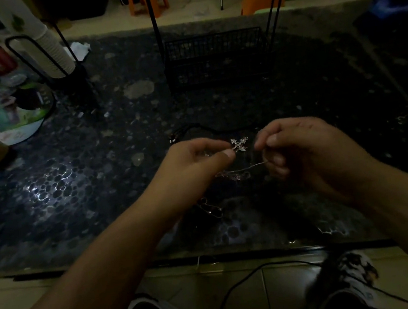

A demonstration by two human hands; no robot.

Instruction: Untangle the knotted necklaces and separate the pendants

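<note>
Meanwhile, above the dark pebbled counter [76, 176], both forearms reach in from 6 o'clock; the left hand [193, 159] pinches a silver cross pendant [239, 144] between thumb and fingers, its long axis tilted toward 2 o'clock, while the right hand [297, 144], at 3 o'clock of the cross, grips a thin chain [248, 168] with curled fingers

Chain [241, 169] links too fine and dim, black cord [201, 126] lost against dark tabletop [95, 168]
</note>
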